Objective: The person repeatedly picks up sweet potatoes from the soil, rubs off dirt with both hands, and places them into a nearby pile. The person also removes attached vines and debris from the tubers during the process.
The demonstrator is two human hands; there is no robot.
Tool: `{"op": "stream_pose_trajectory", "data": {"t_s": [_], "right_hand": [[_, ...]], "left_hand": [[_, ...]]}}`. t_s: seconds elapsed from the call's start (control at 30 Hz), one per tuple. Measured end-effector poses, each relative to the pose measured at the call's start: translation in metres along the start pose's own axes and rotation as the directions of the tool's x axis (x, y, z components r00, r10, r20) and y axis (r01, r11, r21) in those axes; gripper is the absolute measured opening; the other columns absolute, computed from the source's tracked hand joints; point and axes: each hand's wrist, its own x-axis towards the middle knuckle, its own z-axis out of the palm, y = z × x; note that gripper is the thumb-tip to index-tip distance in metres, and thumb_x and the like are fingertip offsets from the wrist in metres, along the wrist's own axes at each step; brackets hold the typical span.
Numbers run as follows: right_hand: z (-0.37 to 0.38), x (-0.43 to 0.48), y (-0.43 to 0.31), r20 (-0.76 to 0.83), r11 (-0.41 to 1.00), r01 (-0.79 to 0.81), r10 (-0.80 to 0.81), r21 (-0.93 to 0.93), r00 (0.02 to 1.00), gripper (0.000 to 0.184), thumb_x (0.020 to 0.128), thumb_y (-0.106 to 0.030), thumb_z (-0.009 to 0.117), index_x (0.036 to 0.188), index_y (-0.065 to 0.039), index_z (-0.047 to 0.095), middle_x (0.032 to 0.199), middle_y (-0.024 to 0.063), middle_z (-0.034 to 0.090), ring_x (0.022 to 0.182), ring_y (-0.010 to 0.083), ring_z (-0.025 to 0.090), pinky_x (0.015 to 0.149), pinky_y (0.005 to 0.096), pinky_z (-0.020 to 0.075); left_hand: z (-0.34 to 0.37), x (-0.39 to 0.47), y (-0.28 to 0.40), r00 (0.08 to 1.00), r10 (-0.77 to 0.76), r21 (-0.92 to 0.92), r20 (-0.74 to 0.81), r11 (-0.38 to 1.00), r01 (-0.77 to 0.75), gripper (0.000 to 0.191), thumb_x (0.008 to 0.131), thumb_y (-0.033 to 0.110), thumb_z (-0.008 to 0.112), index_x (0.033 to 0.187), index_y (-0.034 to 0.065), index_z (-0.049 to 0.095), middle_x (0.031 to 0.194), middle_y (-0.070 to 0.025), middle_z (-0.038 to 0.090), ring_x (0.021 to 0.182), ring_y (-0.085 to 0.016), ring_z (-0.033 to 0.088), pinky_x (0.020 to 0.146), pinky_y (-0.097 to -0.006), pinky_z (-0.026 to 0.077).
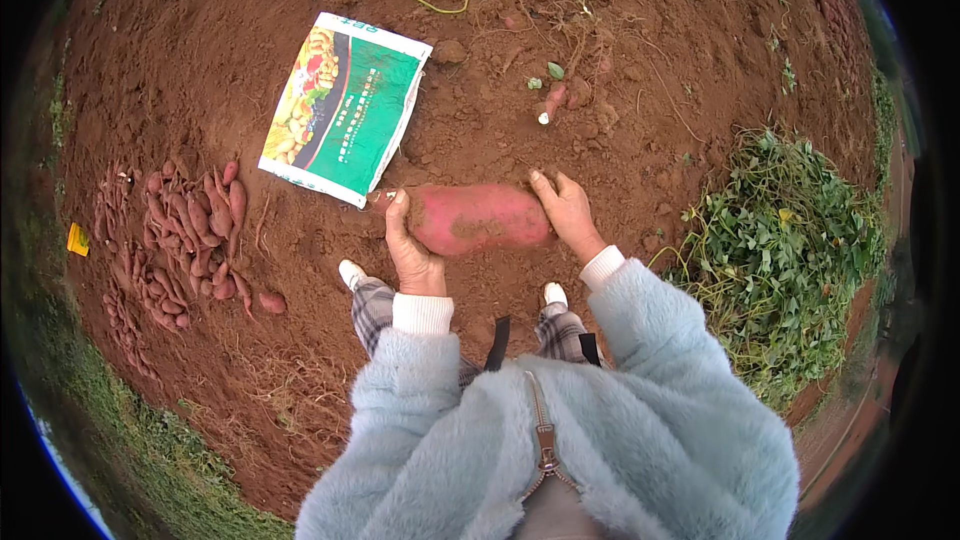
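A very large reddish-pink sweet potato [484, 219], smeared with soil, is held crosswise in front of my body. Around its narrow left end closes my left hand [417, 251], the thumb lying on top. My right hand [568, 214] grips the broad right end, thumb and fingers against the skin. Just beyond the left end, a green and white printed sack [358, 109] lies flat on the reddish-brown soil [480, 135]. It bears writing and pictures of produce. The undersides of the sweet potato and of my left fingers are hidden.
To the left lie heaps of sweet potatoes [191, 217] and a small yellow object [77, 239]. A mound of cut leafy vines [787, 255] rises on the right. Ahead are a smaller sweet potato [553, 101] with roots and a loose vine stem [427, 4]. Grass [142, 442] borders the lower left.
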Motion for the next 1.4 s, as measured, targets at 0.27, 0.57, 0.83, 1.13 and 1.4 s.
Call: {"op": "stream_pose_trajectory", "data": {"t_s": [0.27,0.57,0.83,1.13,1.4], "right_hand": [[0.029,-0.020,-0.023,0.105,0.746,0.524,-0.533,-0.411,0.840,0.053,0.074,-0.047,0.066,0.111,-0.009,0.059,0.107,0.0136,0.059,0.100,0.0329,0.056,0.085,0.0424,0.0453],[0.052,-0.034,-0.061,0.109,0.665,0.622,-0.642,-0.413,0.759,0.057,0.072,-0.053,0.067,0.107,-0.008,0.060,0.100,0.0110,0.060,0.095,0.0313,0.058,0.081,0.0411,0.0463],[0.061,0.008,-0.041,-0.008,0.975,0.164,-0.167,-0.152,0.986,0.039,0.087,-0.037,0.061,0.095,0.001,0.064,0.077,0.0185,0.066,0.073,0.0313,0.065,0.068,0.0378,0.0498],[-0.047,0.019,0.041,0.054,0.920,-0.295,0.318,-0.257,0.947,0.059,0.090,-0.054,0.050,0.107,0.000,0.065,0.093,0.0145,0.067,0.086,0.0230,0.064,0.081,0.0342,0.0483],[-0.032,-0.027,0.000,0.624,0.980,0.198,-0.155,0.001,0.766,0.078,0.078,-0.062,0.058,0.131,-0.006,0.048,0.126,0.0129,0.054,0.118,0.0273,0.049,0.101,0.0400,0.0354]], "left_hand": [[-0.003,-0.005,-0.005,0.994,-0.050,-0.083,-0.099,0.996,0.042,0.037,0.081,0.030,0.068,0.106,0.0074,0.055,0.099,-0.0067,0.059,0.093,-0.020,0.057,0.086,-0.0369,0.048],[-0.003,-0.015,-0.006,0.998,0.064,0.073,0.007,0.995,-0.064,0.029,0.081,0.019,0.067,0.104,0.0077,0.054,0.097,-0.0023,0.056,0.089,-0.016,0.057,0.079,-0.0318,0.049],[-0.002,-0.026,-0.011,0.996,0.079,0.136,-0.043,0.988,-0.073,0.030,0.079,0.016,0.069,0.103,0.0047,0.055,0.094,-0.0044,0.059,0.087,-0.017,0.059,0.080,-0.0319,0.049],[-0.044,-0.007,0.032,0.986,0.090,0.006,0.138,0.996,-0.091,0.050,0.073,0.033,0.068,0.109,0.0005,0.056,0.105,-0.0162,0.061,0.101,-0.028,0.058,0.093,-0.0406,0.046],[-0.026,-0.015,0.054,0.901,0.201,-0.168,0.384,0.975,-0.146,0.060,0.061,0.048,0.068,0.103,0.0070,0.056,0.097,-0.0146,0.060,0.098,-0.038,0.057,0.093,-0.0539,0.043]]}}
